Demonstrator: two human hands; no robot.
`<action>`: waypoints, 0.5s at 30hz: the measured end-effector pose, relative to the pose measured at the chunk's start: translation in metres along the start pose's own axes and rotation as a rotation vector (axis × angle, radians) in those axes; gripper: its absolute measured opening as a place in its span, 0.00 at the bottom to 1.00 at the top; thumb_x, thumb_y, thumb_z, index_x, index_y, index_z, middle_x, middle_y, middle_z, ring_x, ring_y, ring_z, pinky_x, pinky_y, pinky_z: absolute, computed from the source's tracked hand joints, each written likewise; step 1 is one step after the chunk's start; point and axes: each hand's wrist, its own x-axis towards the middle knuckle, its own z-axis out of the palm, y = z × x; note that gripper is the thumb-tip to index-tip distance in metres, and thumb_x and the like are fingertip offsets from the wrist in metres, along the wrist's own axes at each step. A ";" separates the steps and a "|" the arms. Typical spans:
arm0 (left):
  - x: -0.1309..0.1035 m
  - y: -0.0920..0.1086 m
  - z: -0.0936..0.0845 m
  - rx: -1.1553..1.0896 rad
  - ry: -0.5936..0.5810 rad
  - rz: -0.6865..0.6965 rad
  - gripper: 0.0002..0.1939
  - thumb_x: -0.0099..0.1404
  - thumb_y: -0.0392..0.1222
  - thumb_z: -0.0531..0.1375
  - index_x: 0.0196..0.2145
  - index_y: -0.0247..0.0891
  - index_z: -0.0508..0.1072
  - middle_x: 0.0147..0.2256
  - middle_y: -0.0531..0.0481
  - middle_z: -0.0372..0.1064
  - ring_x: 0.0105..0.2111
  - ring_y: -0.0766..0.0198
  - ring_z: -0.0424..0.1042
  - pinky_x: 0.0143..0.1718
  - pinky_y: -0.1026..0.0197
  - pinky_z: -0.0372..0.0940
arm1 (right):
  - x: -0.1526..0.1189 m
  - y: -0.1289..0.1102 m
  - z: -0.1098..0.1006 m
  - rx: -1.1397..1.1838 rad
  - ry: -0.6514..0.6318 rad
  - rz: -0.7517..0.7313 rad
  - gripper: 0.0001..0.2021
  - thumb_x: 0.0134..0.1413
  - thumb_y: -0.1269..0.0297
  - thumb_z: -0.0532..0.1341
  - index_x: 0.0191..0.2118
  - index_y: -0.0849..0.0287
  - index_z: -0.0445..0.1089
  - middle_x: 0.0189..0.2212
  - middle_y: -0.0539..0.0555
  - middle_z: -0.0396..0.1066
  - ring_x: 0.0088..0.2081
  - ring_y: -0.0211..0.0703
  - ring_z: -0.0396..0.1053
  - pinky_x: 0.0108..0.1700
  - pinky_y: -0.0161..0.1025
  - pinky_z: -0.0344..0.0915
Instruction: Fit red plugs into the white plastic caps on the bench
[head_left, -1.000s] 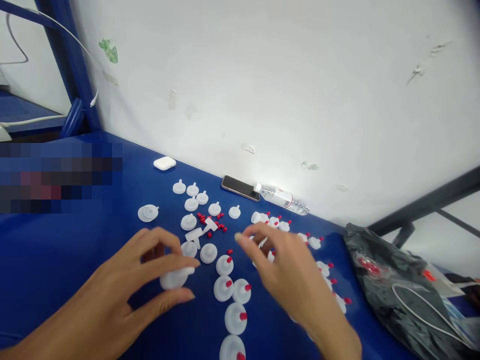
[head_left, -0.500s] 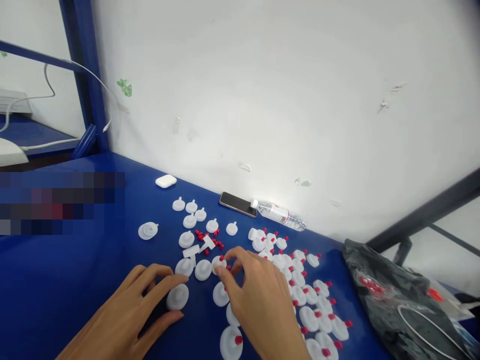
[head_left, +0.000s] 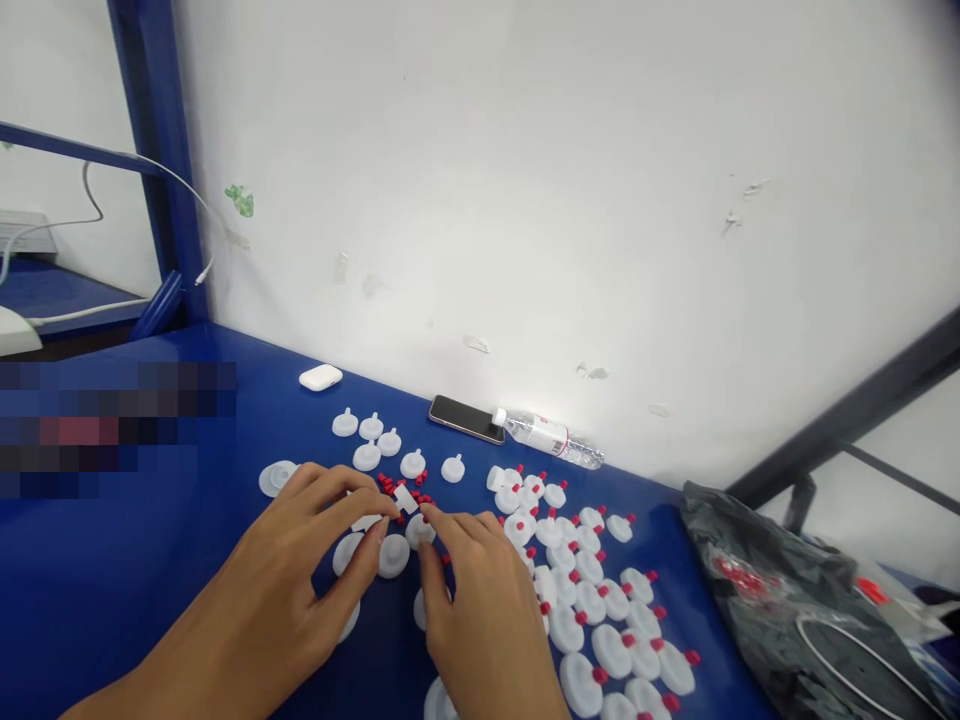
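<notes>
My left hand has thumb and forefinger pinched together at the edge of a small pile of red caps. A red cap shows at those fingertips. Close by on the right, my right hand has its forefinger and thumb on either side of a round white plastic disc with a spout. Another white disc lies between the hands, and one is partly hidden behind my left fingers. A flat white plastic piece rests among the caps.
Many white discs with red caps on their spouts cover the right side of the blue table. Uncapped discs lie farther back. Along the wall are a white case, a phone, a bottle; a dark bag lies right.
My left hand has left the disc it was around and moved up and right to the red caps, its fingertips closing. My right hand stays by a disc, slightly left. The view has shifted a little.
</notes>
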 end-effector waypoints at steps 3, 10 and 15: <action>-0.002 -0.002 0.001 -0.014 0.003 0.036 0.08 0.73 0.41 0.55 0.45 0.45 0.74 0.43 0.52 0.74 0.44 0.59 0.73 0.46 0.58 0.68 | 0.002 0.002 0.001 -0.064 0.002 0.037 0.11 0.62 0.70 0.59 0.43 0.49 0.77 0.36 0.53 0.81 0.40 0.59 0.78 0.45 0.53 0.72; -0.008 -0.001 0.003 -0.069 -0.045 -0.067 0.19 0.70 0.52 0.61 0.57 0.55 0.71 0.54 0.52 0.74 0.53 0.51 0.73 0.54 0.50 0.73 | 0.004 -0.003 -0.017 0.243 0.134 0.108 0.06 0.63 0.62 0.62 0.37 0.46 0.78 0.34 0.48 0.81 0.37 0.53 0.78 0.42 0.47 0.71; -0.007 0.002 -0.001 -0.256 -0.071 0.015 0.15 0.69 0.50 0.63 0.54 0.62 0.73 0.46 0.61 0.80 0.45 0.57 0.79 0.50 0.57 0.75 | 0.000 -0.021 -0.024 0.585 0.143 0.178 0.03 0.58 0.56 0.66 0.34 0.45 0.77 0.30 0.44 0.79 0.31 0.45 0.75 0.39 0.42 0.70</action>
